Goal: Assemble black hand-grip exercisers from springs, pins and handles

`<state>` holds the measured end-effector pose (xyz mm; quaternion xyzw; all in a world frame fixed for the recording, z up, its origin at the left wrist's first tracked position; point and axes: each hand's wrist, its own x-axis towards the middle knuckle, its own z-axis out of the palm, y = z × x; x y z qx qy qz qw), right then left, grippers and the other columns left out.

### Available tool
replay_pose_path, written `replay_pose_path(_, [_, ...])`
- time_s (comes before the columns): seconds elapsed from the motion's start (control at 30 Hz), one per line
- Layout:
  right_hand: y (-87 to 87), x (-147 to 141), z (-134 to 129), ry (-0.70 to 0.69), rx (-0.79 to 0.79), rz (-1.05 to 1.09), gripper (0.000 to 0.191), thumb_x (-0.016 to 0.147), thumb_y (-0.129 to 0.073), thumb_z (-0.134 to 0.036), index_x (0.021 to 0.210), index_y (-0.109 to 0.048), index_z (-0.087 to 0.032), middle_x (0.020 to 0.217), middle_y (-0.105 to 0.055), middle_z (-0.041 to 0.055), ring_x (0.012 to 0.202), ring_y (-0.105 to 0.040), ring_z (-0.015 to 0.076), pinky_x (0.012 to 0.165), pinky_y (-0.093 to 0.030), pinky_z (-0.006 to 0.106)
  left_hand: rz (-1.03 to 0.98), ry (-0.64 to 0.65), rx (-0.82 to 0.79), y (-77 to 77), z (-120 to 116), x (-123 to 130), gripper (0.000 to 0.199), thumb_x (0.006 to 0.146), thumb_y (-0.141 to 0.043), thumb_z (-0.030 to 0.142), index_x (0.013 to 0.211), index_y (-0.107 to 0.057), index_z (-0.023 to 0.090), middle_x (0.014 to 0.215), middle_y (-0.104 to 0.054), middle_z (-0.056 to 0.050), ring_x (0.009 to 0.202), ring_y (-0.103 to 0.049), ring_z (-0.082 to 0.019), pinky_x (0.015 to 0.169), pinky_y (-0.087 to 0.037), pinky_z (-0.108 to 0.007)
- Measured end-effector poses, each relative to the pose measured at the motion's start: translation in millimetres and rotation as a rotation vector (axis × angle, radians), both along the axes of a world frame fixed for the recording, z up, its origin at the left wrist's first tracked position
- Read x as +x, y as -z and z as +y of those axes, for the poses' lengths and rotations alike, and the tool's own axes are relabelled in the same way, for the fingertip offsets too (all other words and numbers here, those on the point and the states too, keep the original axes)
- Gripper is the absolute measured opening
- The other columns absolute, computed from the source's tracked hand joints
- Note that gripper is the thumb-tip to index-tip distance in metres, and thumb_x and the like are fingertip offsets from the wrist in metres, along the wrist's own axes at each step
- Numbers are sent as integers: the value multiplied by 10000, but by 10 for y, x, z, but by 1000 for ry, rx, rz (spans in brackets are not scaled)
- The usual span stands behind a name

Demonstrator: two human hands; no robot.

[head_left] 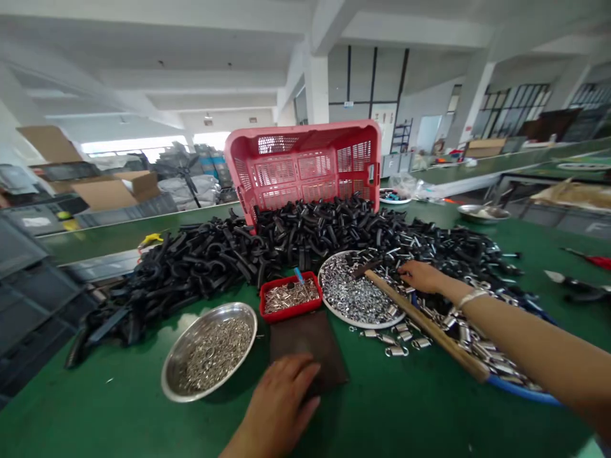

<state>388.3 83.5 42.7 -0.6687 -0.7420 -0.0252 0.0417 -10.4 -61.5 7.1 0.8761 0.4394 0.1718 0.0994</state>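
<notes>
My left hand (281, 401) rests over the near left part of a dark square plate (310, 343), fingers bent and a little apart, with nothing visible in it. My right hand (420, 277) reaches to the right edge of the white plate of small metal parts (358, 296), its fingers bent together; what they hold, if anything, is too small to name. A hammer (424, 321) lies across that plate, just left of my right hand. Beyond the dark plate stands a red tray of pins (291, 298). Springs (396, 350) lie near the white plate.
A steel bowl of small parts (210, 350) is at the left. Behind are a heap of black parts (205, 254) and a tipped pink basket (305, 168). A blue-rimmed tray (520, 391) of springs lies under my right forearm. Pliers (577, 283) are at the far right.
</notes>
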Motion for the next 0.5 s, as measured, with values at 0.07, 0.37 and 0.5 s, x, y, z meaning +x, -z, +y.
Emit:
replay_pose_path(0.07, [-11, 133, -29, -15, -9, -15, 318, 785, -428, -198, 1012, -646, -153, 1061, -638, 95, 989, -569, 206, 858, -408, 296, -26, 97, -110, 62, 302, 408, 371, 760, -548, 355, 1127, -560, 299, 1222, -529, -26, 1104, -478, -242, 957, -378, -400])
replay_pose_path(0.37, [-244, 490, 5, -25, -61, -113, 309, 778, -447, -208, 998, -653, -143, 1008, -652, 96, 930, -578, 203, 843, -411, 305, -334, -14, -198, 291, 594, 636, 279, 806, -489, 347, 1045, -595, 249, 1127, -586, -48, 1042, -514, -208, 917, -400, -361])
replay_pose_path(0.5, [-174, 217, -98, -158, -111, -160, 301, 764, -503, -257, 1033, -628, -202, 1091, -599, 62, 1012, -533, 194, 877, -393, 294, -342, 25, -227, 274, 608, 597, 262, 805, -495, 328, 1037, -589, 249, 1114, -590, -42, 1036, -515, -209, 906, -405, -371])
